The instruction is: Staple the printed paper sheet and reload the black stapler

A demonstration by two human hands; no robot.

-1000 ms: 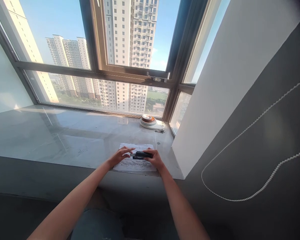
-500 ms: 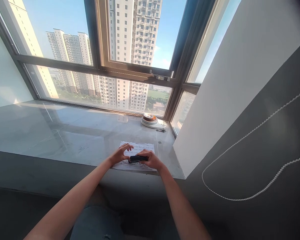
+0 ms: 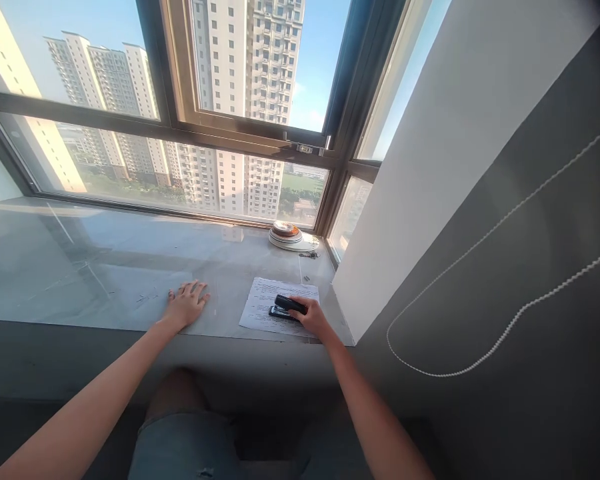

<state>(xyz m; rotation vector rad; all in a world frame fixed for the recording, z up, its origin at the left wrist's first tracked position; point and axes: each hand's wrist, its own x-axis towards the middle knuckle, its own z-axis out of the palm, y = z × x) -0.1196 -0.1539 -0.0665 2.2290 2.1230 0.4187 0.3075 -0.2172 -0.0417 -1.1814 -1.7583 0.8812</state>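
Note:
A black stapler [image 3: 286, 307] rests on the paper [image 3: 253, 313], its upper arm raised from its base at the left end. My right hand [image 3: 311, 316] is closed around the stapler's right end. The paper carries lines of writing and lies near the sill's front edge. To the left of the paper, my left hand [image 3: 185, 305] lies flat on the grey sill [image 3: 220, 307], fingers spread, holding nothing.
Stacked plates [image 3: 286, 237] stand by the window at the back right, with a small dark item [image 3: 309, 255] in front. Tiny pieces [image 3: 307, 278] lie behind the paper. A white wall [image 3: 380, 247] and a beaded blind cord [image 3: 460, 375] are on the right.
My left hand has moved left, away from the stapler, and now lies flat on the sill. The stapler, still in my right hand, now shows its arm and base apart. The view has shifted.

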